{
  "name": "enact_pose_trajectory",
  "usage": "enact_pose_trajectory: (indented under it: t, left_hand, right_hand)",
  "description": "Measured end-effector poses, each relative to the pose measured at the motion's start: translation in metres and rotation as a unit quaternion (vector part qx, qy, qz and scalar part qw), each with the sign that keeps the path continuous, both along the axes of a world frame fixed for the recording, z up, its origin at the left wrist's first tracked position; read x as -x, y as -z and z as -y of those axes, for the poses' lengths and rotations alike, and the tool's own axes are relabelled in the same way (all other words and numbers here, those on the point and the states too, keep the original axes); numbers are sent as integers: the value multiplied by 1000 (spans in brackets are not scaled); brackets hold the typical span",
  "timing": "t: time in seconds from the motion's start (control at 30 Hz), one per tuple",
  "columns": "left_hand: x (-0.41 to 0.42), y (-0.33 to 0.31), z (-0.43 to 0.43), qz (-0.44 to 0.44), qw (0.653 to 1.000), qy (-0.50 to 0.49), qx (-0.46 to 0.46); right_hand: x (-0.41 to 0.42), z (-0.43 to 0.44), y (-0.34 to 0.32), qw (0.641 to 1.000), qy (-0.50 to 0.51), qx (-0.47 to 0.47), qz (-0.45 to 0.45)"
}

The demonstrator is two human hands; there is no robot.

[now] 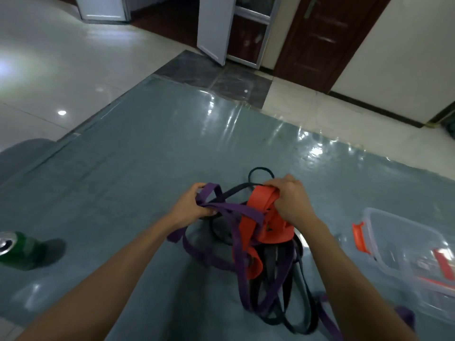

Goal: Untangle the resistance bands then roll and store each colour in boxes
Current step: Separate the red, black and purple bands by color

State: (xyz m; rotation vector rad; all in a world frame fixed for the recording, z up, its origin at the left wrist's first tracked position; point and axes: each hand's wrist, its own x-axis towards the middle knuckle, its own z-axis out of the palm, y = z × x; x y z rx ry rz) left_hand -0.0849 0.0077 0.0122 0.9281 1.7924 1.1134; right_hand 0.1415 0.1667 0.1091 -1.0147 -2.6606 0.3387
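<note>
Resistance bands (258, 254): one knotted tangle, partly lifted, lower loops lying on the table.
- Purple band (234, 208): several strands, running from the upper left of the tangle across the orange and trailing down to its near edge.
- Orange band (273, 227): widest of the lot, bunched at the upper right of the tangle, with one fold hanging into the middle.
- Black bands (270, 259): narrow, threaded under the other two; one small loop sticks up at the far side of the tangle, more loops spill out at the near side.

Left hand (192, 205): at the upper left of the tangle, fingers curled round a purple loop, thumb pinching a strand against them.
Right hand (293, 198): at the upper right of the tangle, clenched over the top fold of the orange band, knuckles up.

Table cover (147, 156): grey-blue under a glossy clear sheet, on all sides of the tangle.
Clear plastic box (403, 221): right of the tangle, apart from it, with orange latches (359, 236); blurred, contents unclear.
Green drinks can (19, 252): well to the left of the tangle, upright, at the picture edge.
Beyond the tangle: pale floor tiles (61, 57), a white door (214, 28) ajar, and a dark brown door (327, 38)
</note>
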Motion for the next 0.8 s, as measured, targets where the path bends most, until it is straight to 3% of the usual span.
enact_pose_trajectory:
  t: [0.13, 0.47, 0.6, 0.8]
  left_hand:
    - [2, 4, 5, -20, 1000, -4, 10]
    - [36, 33, 70, -140, 982, 25, 122]
    - [51, 42, 90, -192, 971, 33, 139]
    - [44, 55, 102, -228, 951, 120, 171]
  right_hand:
    - [-17, 4, -6, 998, 45, -25, -46]
    - [-80, -9, 23, 961, 273, 34, -10]
    - [-85, -1, 40, 960, 268, 63, 59]
    - [-64, 21, 59, 974, 167, 61, 137]
